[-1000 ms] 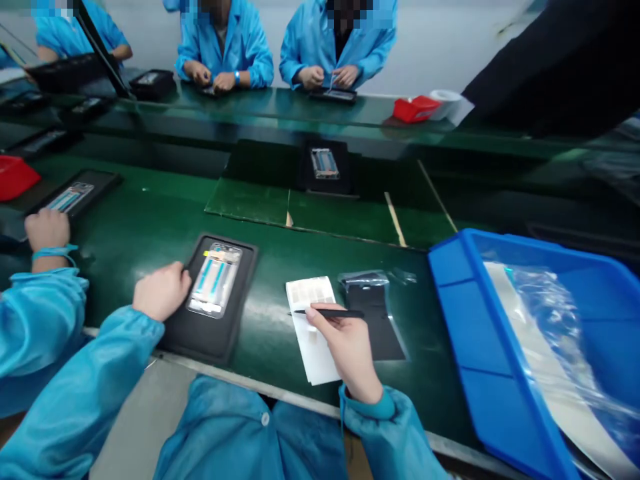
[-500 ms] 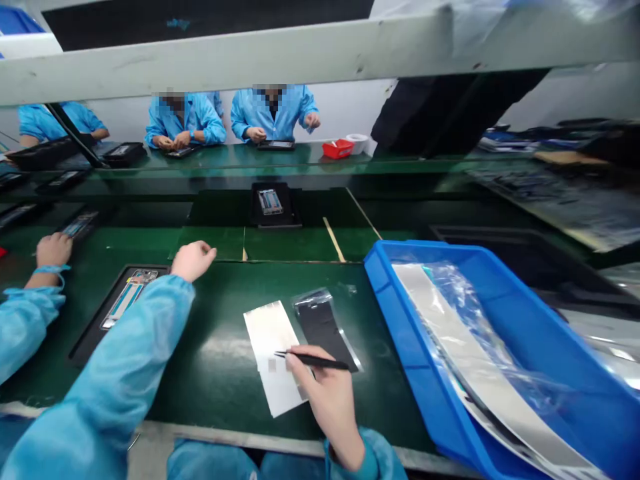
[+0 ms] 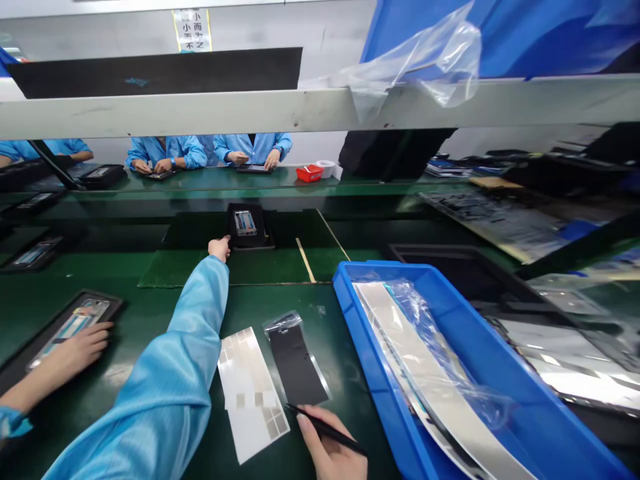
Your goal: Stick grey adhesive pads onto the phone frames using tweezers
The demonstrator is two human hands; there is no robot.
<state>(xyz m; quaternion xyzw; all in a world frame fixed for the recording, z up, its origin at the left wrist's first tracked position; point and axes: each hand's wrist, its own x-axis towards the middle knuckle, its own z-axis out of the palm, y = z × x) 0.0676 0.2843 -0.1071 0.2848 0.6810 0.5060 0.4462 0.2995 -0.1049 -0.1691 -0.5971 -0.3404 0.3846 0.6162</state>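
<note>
My left hand [image 3: 219,249] is stretched forward across the bench, its fingers closed at the left edge of a black tray [image 3: 257,241]. A phone frame [image 3: 245,223] with blue strips lies in that tray. In my right hand [image 3: 330,448] is a pair of black tweezers [image 3: 333,430], tips pointing left. Close to the tips lies a white sheet of stickers [image 3: 257,437] with small greyish squares. Beside it is a dark sheet in a clear bag [image 3: 299,363].
A blue bin [image 3: 373,373] with long pale strips and clear plastic stands at right. At left, a co-worker's hand [image 3: 75,353] is over a phone frame in another black tray [image 3: 113,303]. An overhead beam [image 3: 225,113] crosses the view; co-workers sit opposite.
My left hand has reached forward to the far tray. My right hand with the tweezers sits lower in view. The co-worker's hand has come to the near-left tray. The view has shifted.
</note>
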